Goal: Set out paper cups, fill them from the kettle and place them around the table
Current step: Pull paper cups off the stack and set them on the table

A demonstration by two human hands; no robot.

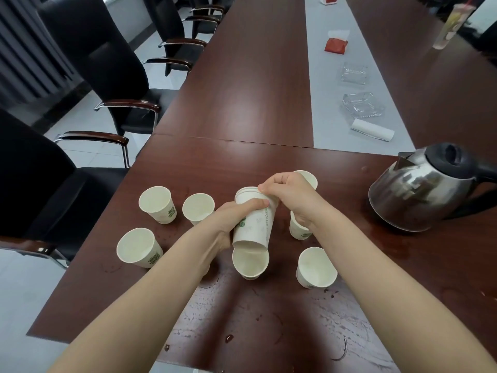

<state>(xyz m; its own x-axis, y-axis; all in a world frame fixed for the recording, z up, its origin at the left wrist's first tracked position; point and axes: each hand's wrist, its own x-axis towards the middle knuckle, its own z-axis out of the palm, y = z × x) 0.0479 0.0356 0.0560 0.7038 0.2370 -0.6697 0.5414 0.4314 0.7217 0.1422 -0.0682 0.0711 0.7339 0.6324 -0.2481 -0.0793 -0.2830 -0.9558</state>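
Observation:
My left hand [228,224] grips a stack of white paper cups [255,222] held upright above the dark wooden table [242,90]. My right hand [287,195] pinches the rim at the top of the stack. Several single paper cups stand open around it: one at the far left [157,203], one beside it [197,208], one at the near left [138,249], one right under the stack [250,262], one at the near right [316,267]. Two more are partly hidden behind my right hand. A steel kettle [419,189] with a black lid stands to the right.
Black office chairs [88,63] line the table's left edge. On the grey centre strip [320,63] lie two glass ashtrays [361,105], a white paper roll [372,129] and red packets [335,45]. A plastic drink cup [451,25] stands far right. Water stains mark the near table.

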